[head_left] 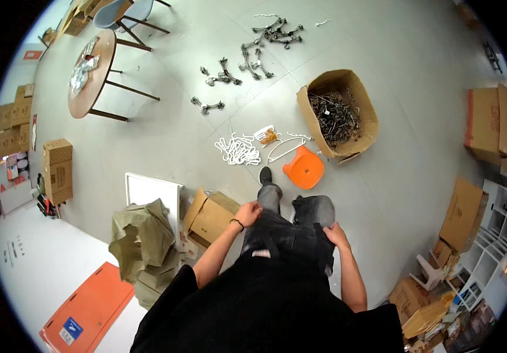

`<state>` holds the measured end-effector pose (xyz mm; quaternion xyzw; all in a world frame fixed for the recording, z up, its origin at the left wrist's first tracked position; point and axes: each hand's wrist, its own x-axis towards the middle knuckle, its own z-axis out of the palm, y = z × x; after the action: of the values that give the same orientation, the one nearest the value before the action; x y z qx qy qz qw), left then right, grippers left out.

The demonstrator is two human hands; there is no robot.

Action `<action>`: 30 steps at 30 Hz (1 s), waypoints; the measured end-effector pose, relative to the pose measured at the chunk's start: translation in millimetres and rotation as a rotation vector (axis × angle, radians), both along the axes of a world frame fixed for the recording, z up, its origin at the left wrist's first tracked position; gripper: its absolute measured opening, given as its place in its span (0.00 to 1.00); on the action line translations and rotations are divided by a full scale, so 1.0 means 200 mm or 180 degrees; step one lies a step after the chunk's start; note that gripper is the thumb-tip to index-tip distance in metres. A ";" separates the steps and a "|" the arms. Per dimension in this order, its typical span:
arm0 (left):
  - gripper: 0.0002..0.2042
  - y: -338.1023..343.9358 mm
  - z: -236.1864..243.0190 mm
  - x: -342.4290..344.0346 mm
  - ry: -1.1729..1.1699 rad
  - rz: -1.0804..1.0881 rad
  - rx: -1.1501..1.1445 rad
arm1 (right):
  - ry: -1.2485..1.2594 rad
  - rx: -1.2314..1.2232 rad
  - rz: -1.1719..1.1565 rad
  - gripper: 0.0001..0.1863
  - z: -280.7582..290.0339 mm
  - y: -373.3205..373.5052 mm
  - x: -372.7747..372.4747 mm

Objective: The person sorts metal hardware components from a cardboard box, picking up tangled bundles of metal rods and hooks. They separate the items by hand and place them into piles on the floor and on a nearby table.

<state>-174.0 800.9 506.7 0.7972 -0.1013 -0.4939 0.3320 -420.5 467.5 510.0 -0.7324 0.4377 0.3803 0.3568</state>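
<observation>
My left hand (pixel 248 213) is over my dark jeans (pixel 283 235) by my left leg, fingers curled; whether they hold anything I cannot make out. At my right thigh, my right hand (pixel 336 233) has its fingers closed on the jeans. A dark shoe (pixel 266 175) shows below my left knee. Beyond it lie an orange plastic stool (pixel 304 167), a heap of white plastic hooks (pixel 237 148), a small packet (pixel 268 134) and a white curved piece (pixel 284 143). An open cardboard box (pixel 368 123) holds a tangle of dark metal parts (pixel 335 116).
Several metal assemblies (pixel 225 75) lie farther out. A round table (pixel 105 66) and chair (pixel 107 15) stand upper left. A carton (pixel 206 217), white board (pixel 153 185) and olive sacking (pixel 141 247) are at left. Cartons (pixel 462 212) and white shelving (pixel 492 247) line the right.
</observation>
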 end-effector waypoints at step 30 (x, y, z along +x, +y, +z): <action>0.24 -0.29 -1.67 0.12 -0.2488 0.0924 0.0742 | -0.2811 0.0626 0.4656 0.50 -3.14 0.04 0.06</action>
<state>-150.3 742.1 173.3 0.9625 -0.0498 -0.1111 0.2425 -408.6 475.9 -118.7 -0.8770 -0.3583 0.2311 0.2215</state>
